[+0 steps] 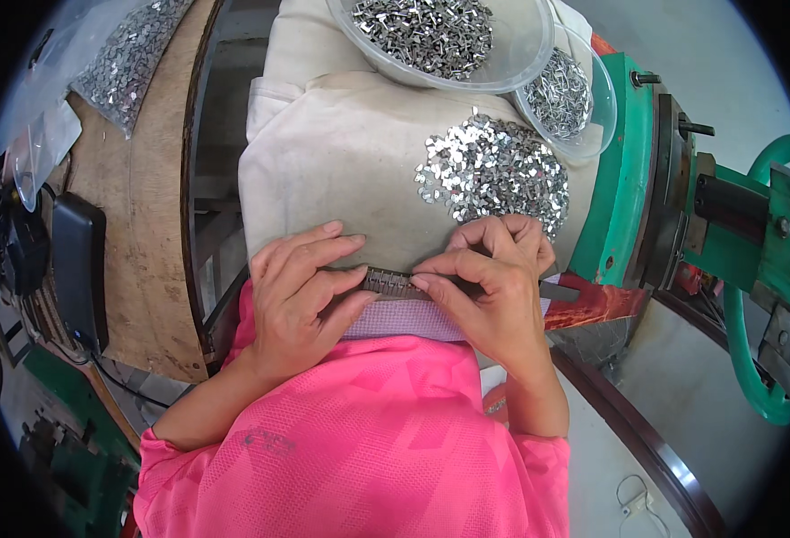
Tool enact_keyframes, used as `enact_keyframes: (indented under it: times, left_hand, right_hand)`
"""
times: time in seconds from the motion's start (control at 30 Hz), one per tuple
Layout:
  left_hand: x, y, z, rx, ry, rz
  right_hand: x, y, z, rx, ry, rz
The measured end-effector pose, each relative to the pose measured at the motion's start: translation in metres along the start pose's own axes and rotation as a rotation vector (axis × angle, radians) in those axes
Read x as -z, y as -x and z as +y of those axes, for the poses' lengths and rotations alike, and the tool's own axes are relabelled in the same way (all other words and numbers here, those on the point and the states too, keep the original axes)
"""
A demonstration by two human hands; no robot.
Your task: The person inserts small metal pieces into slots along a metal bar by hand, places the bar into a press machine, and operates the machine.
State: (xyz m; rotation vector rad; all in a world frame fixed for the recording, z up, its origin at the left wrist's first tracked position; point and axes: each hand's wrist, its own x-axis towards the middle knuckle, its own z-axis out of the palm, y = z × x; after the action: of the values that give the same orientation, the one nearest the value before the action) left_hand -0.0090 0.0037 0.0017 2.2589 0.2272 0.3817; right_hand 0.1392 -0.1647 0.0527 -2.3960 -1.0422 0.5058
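Close to the front edge of the cloth lies a narrow dark metal strip (390, 282) with a row of small slots or pieces along it. My left hand (301, 282) grips its left end between thumb and index finger, the other fingers stretched out over the cloth. My right hand (500, 273) is closed, thumb and forefinger pinched at the right part of the strip. Whether a small piece sits between those fingertips is hidden. Just beyond the right hand a heap of small shiny flat metal pieces (493, 170) is spread on the cream cloth (323, 170).
A large clear bowl (529, 67) of small metal parts and a smaller clear tub (605, 108) of pin-like parts stand at the back. Green machinery (623, 170) with a handwheel (737, 332) flanks the right. Leftward, a wooden board (144, 233) carries a bag of metal pieces (130, 63).
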Motion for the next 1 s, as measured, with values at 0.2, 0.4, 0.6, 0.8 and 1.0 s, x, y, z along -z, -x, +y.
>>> enact_keyframes:
  times: [0.2, 0.4, 0.6, 0.8, 1.0]
  left_hand:
    - [-0.001, 0.000, 0.000, 0.003, -0.002, 0.012]
    - [0.001, 0.002, -0.001, -0.007, -0.002, -0.019]
    - [0.001, 0.001, 0.001, -0.004, -0.008, -0.024]
    - [0.001, 0.001, 0.001, -0.001, -0.012, -0.030]
    - [0.000, 0.000, 0.001, 0.014, -0.027, 0.011]
  right_hand:
    - [0.015, 0.010, 0.013, -0.061, -0.044, 0.022]
    - [0.028, 0.023, 0.027, -0.135, -0.012, 0.010]
    - [0.027, 0.026, 0.030, -0.092, 0.014, -0.014]
    - [0.024, 0.024, 0.025, -0.074, 0.029, -0.018]
    - [0.023, 0.023, 0.026, -0.078, 0.002, 0.000]
